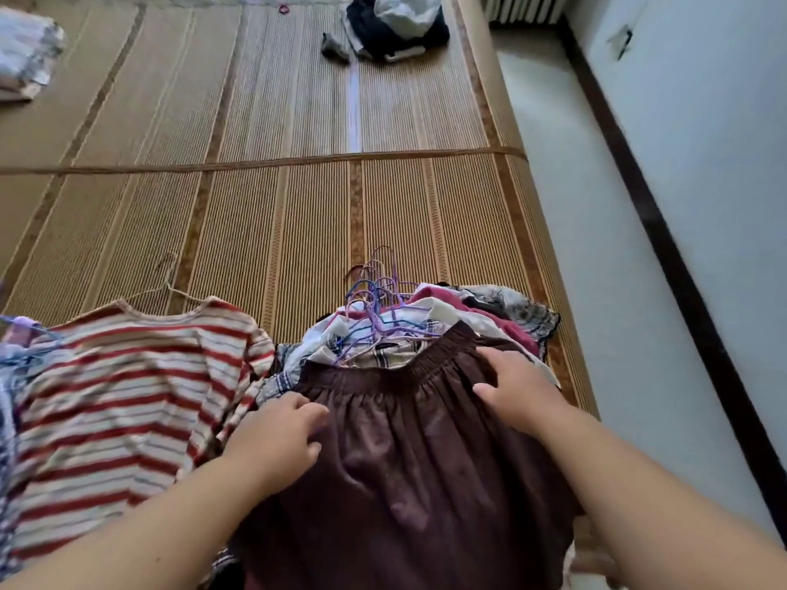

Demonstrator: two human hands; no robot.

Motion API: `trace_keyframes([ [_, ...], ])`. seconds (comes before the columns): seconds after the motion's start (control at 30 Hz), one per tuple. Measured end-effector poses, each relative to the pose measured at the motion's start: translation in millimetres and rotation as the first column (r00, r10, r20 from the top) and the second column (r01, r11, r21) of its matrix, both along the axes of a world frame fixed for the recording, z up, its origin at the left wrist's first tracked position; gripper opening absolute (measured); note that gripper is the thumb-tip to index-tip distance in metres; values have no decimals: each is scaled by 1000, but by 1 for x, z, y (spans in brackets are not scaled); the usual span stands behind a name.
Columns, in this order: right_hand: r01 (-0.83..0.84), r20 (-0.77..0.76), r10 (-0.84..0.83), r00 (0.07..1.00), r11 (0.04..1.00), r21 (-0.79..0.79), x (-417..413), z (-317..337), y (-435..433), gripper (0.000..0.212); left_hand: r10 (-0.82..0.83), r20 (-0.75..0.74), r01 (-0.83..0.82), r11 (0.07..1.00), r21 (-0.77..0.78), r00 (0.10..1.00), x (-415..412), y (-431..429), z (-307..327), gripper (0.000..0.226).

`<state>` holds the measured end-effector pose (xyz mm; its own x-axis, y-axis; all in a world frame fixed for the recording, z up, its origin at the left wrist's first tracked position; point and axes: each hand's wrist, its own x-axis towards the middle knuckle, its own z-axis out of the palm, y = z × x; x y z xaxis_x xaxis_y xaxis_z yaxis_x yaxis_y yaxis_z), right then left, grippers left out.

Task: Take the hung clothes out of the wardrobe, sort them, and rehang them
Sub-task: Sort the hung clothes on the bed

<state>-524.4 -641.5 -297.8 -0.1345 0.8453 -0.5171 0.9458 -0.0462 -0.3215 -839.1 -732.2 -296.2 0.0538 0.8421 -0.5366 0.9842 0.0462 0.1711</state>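
Observation:
A dark brown skirt (400,453) with a gathered elastic waist lies on top of a heap of clothes (489,317) on a woven mat. Purple and blue wire hangers (379,300) stick out of the heap behind the skirt. My left hand (277,440) rests on the skirt's left side with relaxed fingers. My right hand (519,389) lies flat on the skirt's right side just below the waistband. To the left, a red-and-cream striped shirt (123,402) lies spread out on a thin hanger (166,287).
The woven mat (264,206) covers a wide surface stretching ahead. A dark bundle with a white bag (396,27) sits at its far end. Folded patterned bedding (25,53) lies at the far left. A white wall with a dark trim strip (664,232) runs along the right.

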Motion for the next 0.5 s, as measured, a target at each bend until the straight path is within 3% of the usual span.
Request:
trace_keyframes([
  [0.17, 60, -102, -53, 993, 996, 65, -6, -63, 42, 42, 139, 37, -141, 988, 58, 990, 8, 40, -55, 50],
  [0.27, 23, 21, -27, 999, 986, 168, -8, -88, 55, 46, 262, 8, -262, 964, 41, 965, 10, 59, -79, 59],
  [0.4, 33, 208, -54, 977, 994, 102, -10, -98, 62, 71, 363, -23, -364, 931, -19, 931, 6, 60, -96, 80],
  [0.5, 60, 304, -84, 949, 994, 88, -5, -91, 60, 66, 424, 38, -424, 905, 11, 905, 0, 56, -92, 96],
])
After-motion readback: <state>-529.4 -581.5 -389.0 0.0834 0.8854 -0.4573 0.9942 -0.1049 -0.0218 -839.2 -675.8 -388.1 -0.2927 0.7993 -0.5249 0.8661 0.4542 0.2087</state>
